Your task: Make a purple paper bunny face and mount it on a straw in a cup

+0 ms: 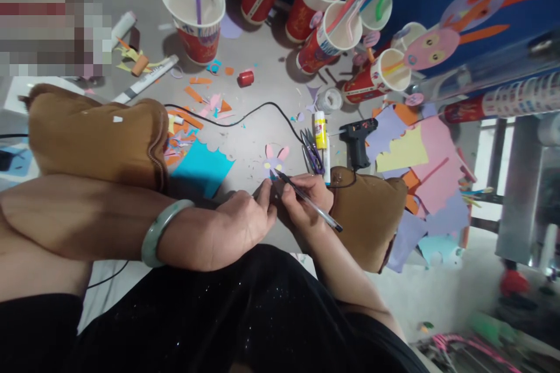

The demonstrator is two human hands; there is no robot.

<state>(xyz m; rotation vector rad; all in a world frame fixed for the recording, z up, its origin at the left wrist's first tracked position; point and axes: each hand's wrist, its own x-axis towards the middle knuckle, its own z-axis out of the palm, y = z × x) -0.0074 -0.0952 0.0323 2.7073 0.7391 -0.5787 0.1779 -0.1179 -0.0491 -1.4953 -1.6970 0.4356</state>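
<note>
In the head view a small paper rabbit face (275,164), lilac with pink ears and yellow eyes, lies on the grey table. My left hand (245,215) is at its lower edge, index finger pressed down on it and the other fingers curled in. A clear-barrelled pen (312,205) with a dark grip sits in a pinch of my right hand (306,195). Its tip is at the right side of the rabbit face; whether it touches cannot be made out. Right beside are purple-handled scissors (312,154) and a yellow glue stick (321,130).
Red paper cups (199,41) holding straws line the back. A black glue gun (357,139) lies right, its cord crossing the table. Coloured paper sheets (440,163) spread at far right. Brown cushions (96,128) flank my arms. A blue sheet (203,166) and scraps lie left.
</note>
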